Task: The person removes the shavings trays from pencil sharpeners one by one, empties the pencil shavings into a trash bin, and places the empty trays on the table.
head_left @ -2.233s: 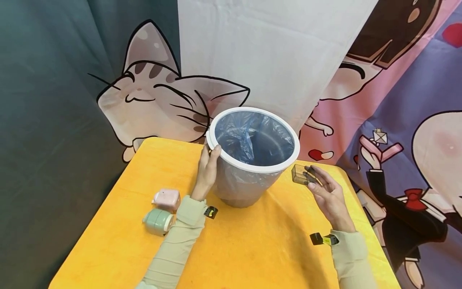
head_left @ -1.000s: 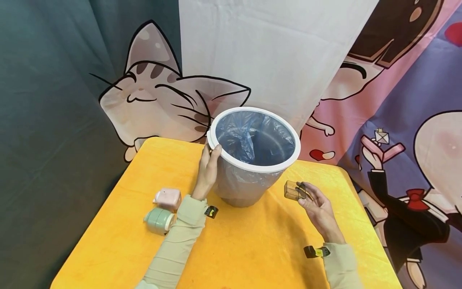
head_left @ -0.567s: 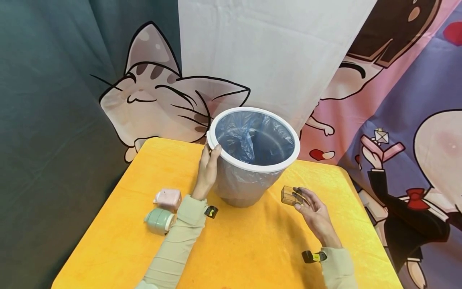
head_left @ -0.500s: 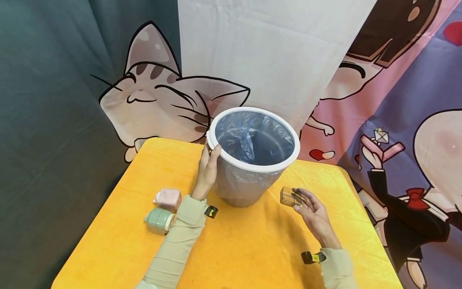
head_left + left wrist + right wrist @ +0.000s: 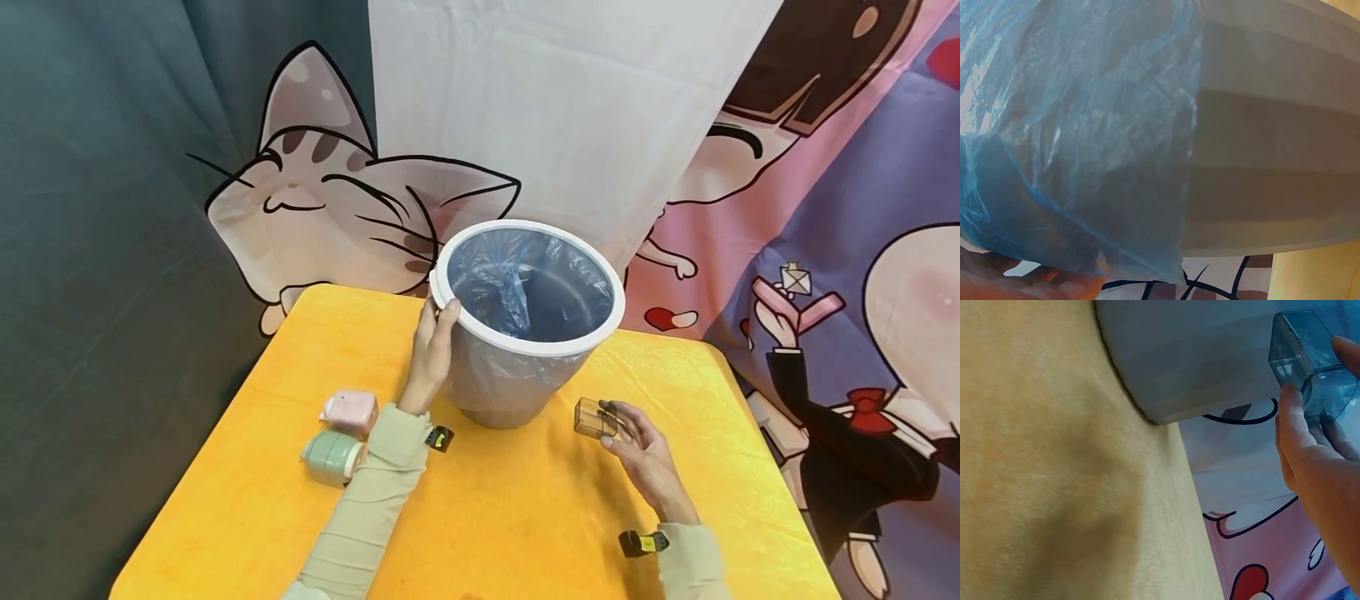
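Observation:
A grey trash can (image 5: 501, 393) with a white rim stands on the yellow tabletop, lined with a thin blue plastic bag (image 5: 501, 304). My left hand (image 5: 429, 360) grips the left side of its rim, thumb on top. In the left wrist view the bag (image 5: 1104, 119) hangs over the can's outer wall (image 5: 1272, 137), with a few fingers at the lower left. To the right of the can, my right hand (image 5: 647, 464) pinches a small see-through smoky box (image 5: 589, 418) between thumb and fingers. The right wrist view shows this box (image 5: 1291, 353) held above the table.
On the left of the table a pink bottle-like container (image 5: 351, 412) and a green one with a white end (image 5: 332, 457) lie side by side, near my left forearm. Cartoon-printed cloth (image 5: 562, 100) hangs behind the yellow table (image 5: 480, 533).
My right hand has brought the clear box leftward and closer to me, from beyond the can's right side to lower beside it. My left hand stays on the rim.

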`<state>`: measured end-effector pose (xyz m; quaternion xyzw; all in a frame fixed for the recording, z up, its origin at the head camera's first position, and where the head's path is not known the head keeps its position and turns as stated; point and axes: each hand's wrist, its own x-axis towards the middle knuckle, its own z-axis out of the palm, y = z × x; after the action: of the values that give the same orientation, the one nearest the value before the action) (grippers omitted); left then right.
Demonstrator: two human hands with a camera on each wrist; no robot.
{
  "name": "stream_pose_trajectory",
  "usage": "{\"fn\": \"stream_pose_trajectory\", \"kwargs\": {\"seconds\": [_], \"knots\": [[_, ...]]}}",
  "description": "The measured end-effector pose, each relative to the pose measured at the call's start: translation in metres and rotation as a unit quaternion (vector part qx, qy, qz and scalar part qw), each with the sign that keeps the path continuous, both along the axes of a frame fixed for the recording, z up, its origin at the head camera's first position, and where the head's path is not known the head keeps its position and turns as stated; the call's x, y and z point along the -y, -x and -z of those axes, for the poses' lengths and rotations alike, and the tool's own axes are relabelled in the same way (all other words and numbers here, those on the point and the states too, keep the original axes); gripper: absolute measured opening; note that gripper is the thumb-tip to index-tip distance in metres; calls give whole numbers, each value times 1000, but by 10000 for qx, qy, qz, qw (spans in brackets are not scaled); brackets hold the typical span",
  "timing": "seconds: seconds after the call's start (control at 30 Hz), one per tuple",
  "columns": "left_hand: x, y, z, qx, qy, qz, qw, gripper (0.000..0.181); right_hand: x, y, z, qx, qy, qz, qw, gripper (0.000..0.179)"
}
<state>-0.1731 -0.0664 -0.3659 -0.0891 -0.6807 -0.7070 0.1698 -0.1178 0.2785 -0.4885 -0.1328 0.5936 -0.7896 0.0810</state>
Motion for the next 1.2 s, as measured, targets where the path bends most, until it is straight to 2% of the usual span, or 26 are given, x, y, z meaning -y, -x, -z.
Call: {"fn": "stream_pose_trajectory", "kwargs": {"seconds": [0.3,0.67,0.93,1.2], "knots": [[0,0,0,21,11,-16,10000,58,5,-3,10,39,32,-116,9999,63],[1,2,0,-67,-117,135,9998,61,14,-9,21,105,-50,-172,9998,64],[1,2,1,-63,-96,103,9999,60,17,-12,30,168,-332,-91,9993,65],[1,2,1,-30,-47,52,10000,60,24,-16,41,118,-726,-199,9971,64]]}}
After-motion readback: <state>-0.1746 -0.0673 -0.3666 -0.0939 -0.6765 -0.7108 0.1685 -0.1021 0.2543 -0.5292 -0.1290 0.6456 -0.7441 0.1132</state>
